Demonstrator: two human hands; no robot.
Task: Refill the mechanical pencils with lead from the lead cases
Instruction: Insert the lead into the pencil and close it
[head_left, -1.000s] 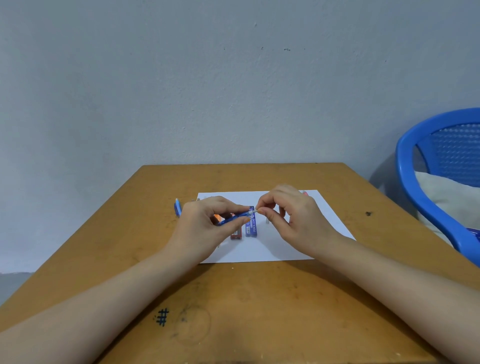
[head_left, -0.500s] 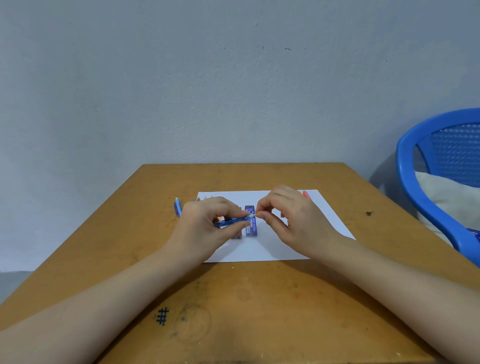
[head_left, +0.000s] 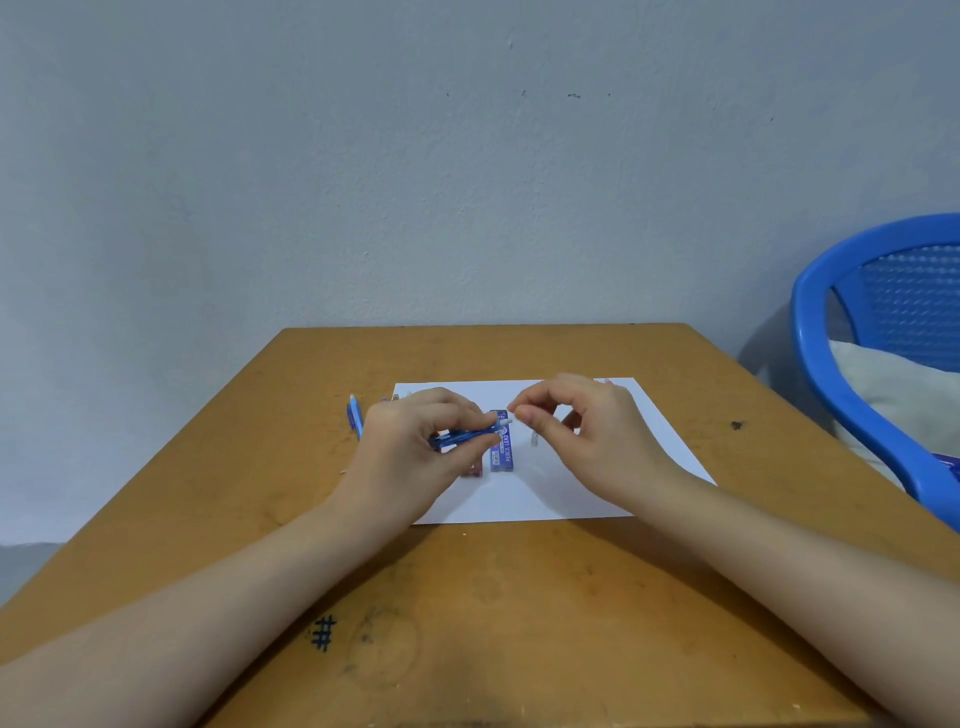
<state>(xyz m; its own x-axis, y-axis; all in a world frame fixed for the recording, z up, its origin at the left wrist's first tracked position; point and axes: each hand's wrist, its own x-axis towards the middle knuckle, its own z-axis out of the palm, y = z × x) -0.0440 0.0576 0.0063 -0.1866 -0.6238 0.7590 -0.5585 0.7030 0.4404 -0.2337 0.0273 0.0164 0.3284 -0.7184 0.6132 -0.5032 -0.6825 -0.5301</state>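
My left hand (head_left: 415, 452) grips a blue mechanical pencil (head_left: 467, 435) that lies level, with its white end pointing right. My right hand (head_left: 587, 441) hovers just right of that end, thumb and forefinger pinched close together. Anything held between them is too thin to see. Under the hands, a blue lead case (head_left: 503, 449) marked "pencil lead" lies on a white paper sheet (head_left: 519, 499). My left hand partly hides a reddish lead case (head_left: 471, 470). A small clear piece (head_left: 534, 439) lies on the paper beside my right thumb.
A second blue pencil (head_left: 356, 415) lies on the wooden table (head_left: 519, 597) left of the paper. Something pink (head_left: 605, 382) peeks out behind my right hand. A blue plastic chair (head_left: 857, 364) with a pale cushion stands to the right. A grey wall is behind the table.
My right fingertips were touching the pencil's white end and now sit slightly above and to the right of it. My left hand has lowered the pencil a little.
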